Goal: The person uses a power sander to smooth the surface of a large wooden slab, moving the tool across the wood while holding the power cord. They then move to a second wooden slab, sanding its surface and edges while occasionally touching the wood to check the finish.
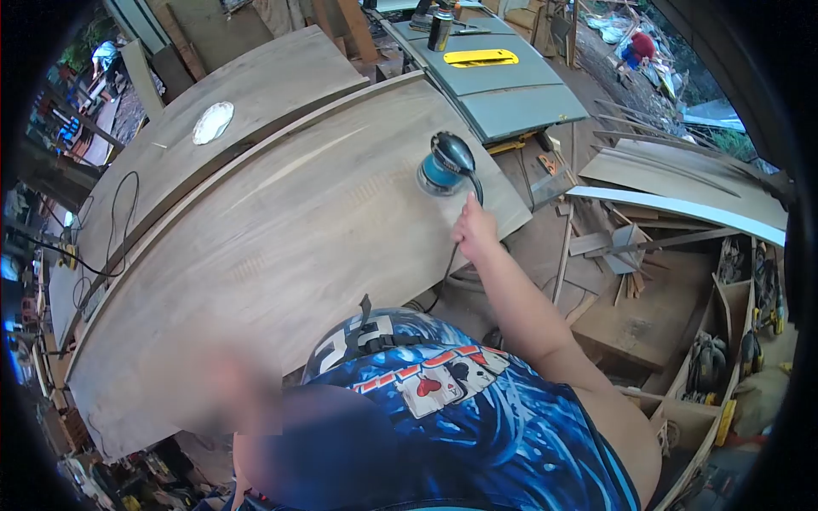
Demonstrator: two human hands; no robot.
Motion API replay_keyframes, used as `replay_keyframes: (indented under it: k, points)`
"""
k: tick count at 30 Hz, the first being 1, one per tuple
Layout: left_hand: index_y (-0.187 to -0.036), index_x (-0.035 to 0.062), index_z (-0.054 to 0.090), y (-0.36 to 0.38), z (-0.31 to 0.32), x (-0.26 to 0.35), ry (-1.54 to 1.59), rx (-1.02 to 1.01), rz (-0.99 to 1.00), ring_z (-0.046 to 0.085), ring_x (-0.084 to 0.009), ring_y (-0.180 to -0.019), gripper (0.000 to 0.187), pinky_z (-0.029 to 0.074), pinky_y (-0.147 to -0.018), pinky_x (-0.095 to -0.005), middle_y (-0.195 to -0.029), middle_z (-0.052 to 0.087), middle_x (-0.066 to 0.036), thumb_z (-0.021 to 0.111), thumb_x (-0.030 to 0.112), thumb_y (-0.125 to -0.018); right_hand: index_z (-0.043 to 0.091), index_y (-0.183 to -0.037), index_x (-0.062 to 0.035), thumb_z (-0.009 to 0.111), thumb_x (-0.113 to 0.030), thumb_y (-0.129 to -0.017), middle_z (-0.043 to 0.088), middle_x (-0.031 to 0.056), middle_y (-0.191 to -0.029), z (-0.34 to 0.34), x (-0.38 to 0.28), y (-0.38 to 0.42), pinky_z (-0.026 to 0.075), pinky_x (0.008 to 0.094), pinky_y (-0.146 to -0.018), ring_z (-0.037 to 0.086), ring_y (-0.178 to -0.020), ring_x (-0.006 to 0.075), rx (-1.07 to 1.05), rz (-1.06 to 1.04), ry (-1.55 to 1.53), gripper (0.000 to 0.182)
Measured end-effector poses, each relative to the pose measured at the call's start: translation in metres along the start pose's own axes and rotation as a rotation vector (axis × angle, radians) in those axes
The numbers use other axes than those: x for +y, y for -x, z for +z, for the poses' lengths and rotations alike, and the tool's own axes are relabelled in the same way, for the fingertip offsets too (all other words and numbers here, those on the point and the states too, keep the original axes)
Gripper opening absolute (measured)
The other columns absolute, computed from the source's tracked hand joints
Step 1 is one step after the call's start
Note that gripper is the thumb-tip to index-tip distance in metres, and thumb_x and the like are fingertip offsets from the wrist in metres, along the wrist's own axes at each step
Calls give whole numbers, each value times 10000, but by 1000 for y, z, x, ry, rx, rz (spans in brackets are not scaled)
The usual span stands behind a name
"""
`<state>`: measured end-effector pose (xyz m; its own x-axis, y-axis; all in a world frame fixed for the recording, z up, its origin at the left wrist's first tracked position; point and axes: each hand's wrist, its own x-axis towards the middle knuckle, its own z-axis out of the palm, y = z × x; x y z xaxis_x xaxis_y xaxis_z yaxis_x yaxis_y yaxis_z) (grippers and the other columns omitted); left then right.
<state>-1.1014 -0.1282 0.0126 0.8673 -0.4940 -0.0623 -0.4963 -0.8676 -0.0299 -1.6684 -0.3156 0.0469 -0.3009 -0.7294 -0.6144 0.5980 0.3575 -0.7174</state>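
Observation:
A blue and black orbital sander (442, 167) rests on a wide wooden panel (324, 213), close to its right end. Its black power cord (478, 192) curves from the sander down to my right hand (475, 230), whose fingers are closed around it near the panel's front edge. The cord continues below the hand past that edge. A blurred patch at the lower left covers my left hand (226, 383), so its fingers and anything in them are hidden. It appears over the near left part of the panel.
Behind lies a second panel (281, 72) bearing a white plate-like piece (213, 123). A grey-topped machine table (507, 81) holds a yellow insert (481, 58) and a spray can (440, 30). Wooden compartments with tools (707, 366) stand right. Two people are in the distance.

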Motion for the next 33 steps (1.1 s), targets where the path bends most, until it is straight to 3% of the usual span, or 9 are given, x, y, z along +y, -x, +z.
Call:
replay_keyframes:
  k: [5, 7, 10, 13, 19, 25, 28, 29, 33]
  points:
    - [-1667, 110, 424, -8, 8, -1, 33, 33, 63, 301, -445, -1617, 785, 287, -1288, -575, -1742, 353, -229, 570, 574, -1050, 619, -1055, -80, 643, -408, -1104, 614, 45, -833, -8, 51, 31, 500, 341, -684, 614, -725, 186, -210, -189, 429, 332]
    - [-1629, 95, 480, -12, 12, -10, 126, 62, 391, 343, -459, -1589, 749, 297, -1281, -576, -1704, 409, -241, 633, 510, -1024, 647, -1193, -30, 628, -334, -1118, 696, 100, -991, -3, 93, 63, 571, 343, -792, 708, -893, 210, -146, -343, 826, 313]
    - [-1470, 70, 655, -9, 27, -7, 433, 38, 790, 444, -447, -1524, 589, 327, -1265, -570, -1579, 558, -251, 748, 357, -964, 570, -1404, -14, 576, -251, -1145, 712, 123, -1158, 23, 128, 80, 586, 386, -887, 717, -1056, 238, -131, -195, 430, 351]
    - [-1378, 62, 720, -1, 25, 24, 684, -251, 1048, 595, -403, -1405, 456, 430, -1205, -525, -1448, 667, -249, 764, 250, -965, 548, -1332, -18, 476, -199, -1169, 692, 158, -1145, 66, 133, 82, 621, 434, -896, 728, -1022, 292, -58, -121, 105, 255]
    - [-1516, 15, 586, 60, 1, 110, 889, -1056, 1160, 708, -307, -1274, 572, 530, -1124, -433, -1479, 663, -237, 745, 248, -1019, 535, -1309, -57, 463, -183, -1163, 702, 175, -1170, 127, 138, 87, 618, 460, -865, 737, -1030, 307, -123, -7, 46, 206]
    - [-1533, 11, 554, 97, 71, 170, 1002, -984, 1242, 692, -271, -1278, 564, 528, -1108, -407, -1453, 681, -205, 634, 361, -1098, 566, -1310, -77, 500, -192, -1150, 724, 141, -1203, 141, 149, 99, 561, 418, -931, 699, -1167, 283, -213, -43, 198, 207]
    - [-1497, 20, 572, 86, 47, 186, 724, -1433, 1130, 700, -227, -1170, 525, 549, -1017, -394, -1337, 730, -117, 512, 417, -1160, 587, -1301, -76, 520, -213, -1144, 728, 120, -1194, 133, 157, 100, 551, 404, -933, 692, -1168, 261, -209, -51, 125, 218]
    - [-1396, 50, 629, 92, 24, 179, 790, -1501, 1038, 684, -181, -1056, 459, 547, -929, -366, -1189, 738, -48, 452, 418, -1188, 594, -1299, -75, 527, -221, -1142, 729, 113, -1190, 133, 159, 102, 551, 401, -931, 692, -1159, 253, -196, -58, 85, 224]
    - [-1283, 81, 668, 105, 43, 186, 937, -1704, 877, 692, -185, -1013, 432, 541, -891, -352, -1140, 742, -71, 442, 436, -1186, 609, -1338, -53, 594, -267, -1122, 726, 133, -1285, 132, 150, 121, 541, 388, -1014, 668, -1229, 236, -183, -43, 327, 304]
